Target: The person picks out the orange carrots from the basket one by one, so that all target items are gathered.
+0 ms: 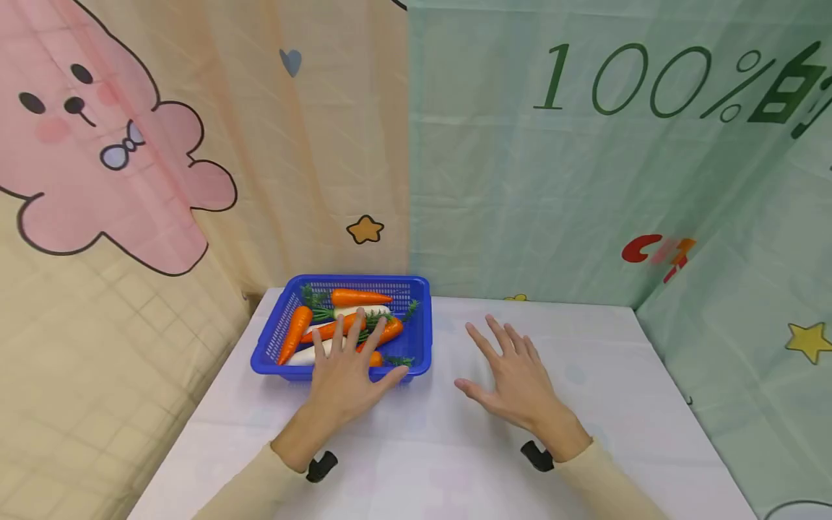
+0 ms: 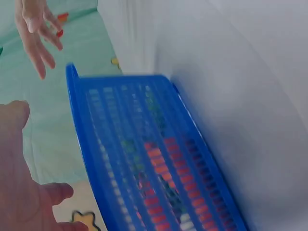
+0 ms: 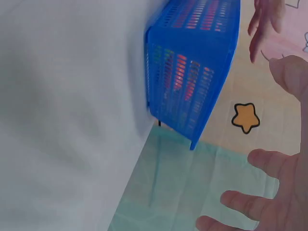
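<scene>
A blue slatted basket (image 1: pixel 422 325) holds several orange carrots (image 1: pixel 295 334) with green tops and several white radishes (image 1: pixel 310 356). Over the basket's near edge hovers my left hand (image 1: pixel 347 375), fingers spread and holding nothing, partly hiding the vegetables. To the right of the basket, my right hand (image 1: pixel 516 379) is held above the table with its fingers apart and nothing in it. The left wrist view shows the basket's side wall (image 2: pixel 115 144) just beyond the left hand (image 2: pixel 19 178). From the right wrist, the basket (image 3: pixel 192 82) appears past the right hand's spread fingers.
A white-covered table (image 1: pixel 416 448) carries the basket at its back left. Printed curtains (image 1: pixel 494 180) hang right behind the table and along both sides. A black band (image 1: pixel 321 466) sits at the left wrist and another (image 1: pixel 537 456) at the right.
</scene>
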`<state>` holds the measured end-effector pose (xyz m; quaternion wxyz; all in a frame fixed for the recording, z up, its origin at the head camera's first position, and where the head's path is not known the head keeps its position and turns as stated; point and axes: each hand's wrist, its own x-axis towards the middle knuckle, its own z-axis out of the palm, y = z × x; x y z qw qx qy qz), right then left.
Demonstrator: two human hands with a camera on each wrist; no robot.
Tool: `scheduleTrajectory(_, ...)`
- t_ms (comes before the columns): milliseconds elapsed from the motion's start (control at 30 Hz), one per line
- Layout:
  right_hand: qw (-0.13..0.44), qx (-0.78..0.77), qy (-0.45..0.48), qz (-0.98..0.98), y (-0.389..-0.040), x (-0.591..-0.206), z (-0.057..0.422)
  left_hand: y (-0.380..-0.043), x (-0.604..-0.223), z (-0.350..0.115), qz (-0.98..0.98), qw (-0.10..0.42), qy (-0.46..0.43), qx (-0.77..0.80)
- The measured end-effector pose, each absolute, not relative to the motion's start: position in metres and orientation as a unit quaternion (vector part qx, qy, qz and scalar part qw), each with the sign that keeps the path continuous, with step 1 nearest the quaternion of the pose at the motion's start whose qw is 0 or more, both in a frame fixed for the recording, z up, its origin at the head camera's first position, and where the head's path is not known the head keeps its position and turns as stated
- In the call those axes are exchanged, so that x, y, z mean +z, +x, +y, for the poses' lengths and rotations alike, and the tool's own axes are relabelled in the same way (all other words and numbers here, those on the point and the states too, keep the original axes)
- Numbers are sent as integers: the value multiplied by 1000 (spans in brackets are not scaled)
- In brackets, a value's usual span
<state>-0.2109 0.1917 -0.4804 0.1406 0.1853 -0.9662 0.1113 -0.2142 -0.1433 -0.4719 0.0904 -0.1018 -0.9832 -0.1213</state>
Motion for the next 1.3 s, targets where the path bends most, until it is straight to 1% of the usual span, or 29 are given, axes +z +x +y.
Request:
scheduleTrajectory(133, 120, 135, 210, -961, -219, -481, 163, -220, -474, -174, -984, 93, -67, -137)
scheduleTrajectory(267, 73, 183, 219, -956, -228, -481, 135, -227, -476, -213, -983, 96, -27, -154)
scheduleTrajectory(400, 21, 275, 205, -939, -237, -485, 113, -232, -480, -250, -979, 87, 12, -182)
scheduleTrajectory(533, -11, 376, 185, -908, -246, -493, 99, -235, -486, -278, -973, 72, 51, -215)
scheduleTrajectory(667, -17, 428, 168, -888, -250, -499, 92, -236, -490, -296, -967, 50, 76, -238)
scheduleTrajectory(800, -9, 445, 144, -884, -253, -501, 88, -240, -491, -305, -962, 37, 66, -262)
scheduleTrajectory(1033, 6, 456, 125, -881, -255, -501, 86, -247, -488, -308, -956, 56, 35, -287)
scheduleTrajectory(1300, 0, 461, 109, -881, -254, -500, 84, -248, -487, -307, -959, 58, 28, -275)
